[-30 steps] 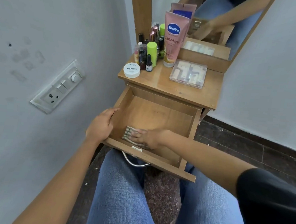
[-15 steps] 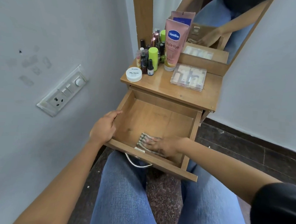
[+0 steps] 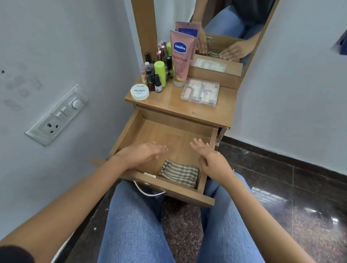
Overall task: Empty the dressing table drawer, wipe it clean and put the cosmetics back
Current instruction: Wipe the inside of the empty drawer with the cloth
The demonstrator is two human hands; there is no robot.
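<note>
The wooden drawer (image 3: 125, 132) is pulled out over my knees, bare inside except for a striped cloth (image 3: 179, 173) lying at its front right corner. My left hand (image 3: 142, 156) hovers over the drawer's front left, fingers spread, holding nothing. My right hand (image 3: 211, 158) hovers over the right side, fingers apart, just clear of the cloth. On the dressing table top (image 3: 166, 102) stand a pink Vaseline tube (image 3: 180, 58), a green bottle (image 3: 160, 73), several small bottles (image 3: 150, 77), a white nail polish jar (image 3: 140, 91) and a clear plastic case (image 3: 200, 92).
A mirror (image 3: 226, 22) in a wooden frame rises behind the table. A wall with a switch and socket plate (image 3: 57, 116) is close on the left. Another wall and dark stone floor (image 3: 287, 189) lie to the right. The drawer's metal handle (image 3: 148, 191) hangs above my jeans-clad legs.
My right hand let go of the cloth, which now lies at the drawer's front right. My left hand left the drawer's left edge and moved over the drawer.
</note>
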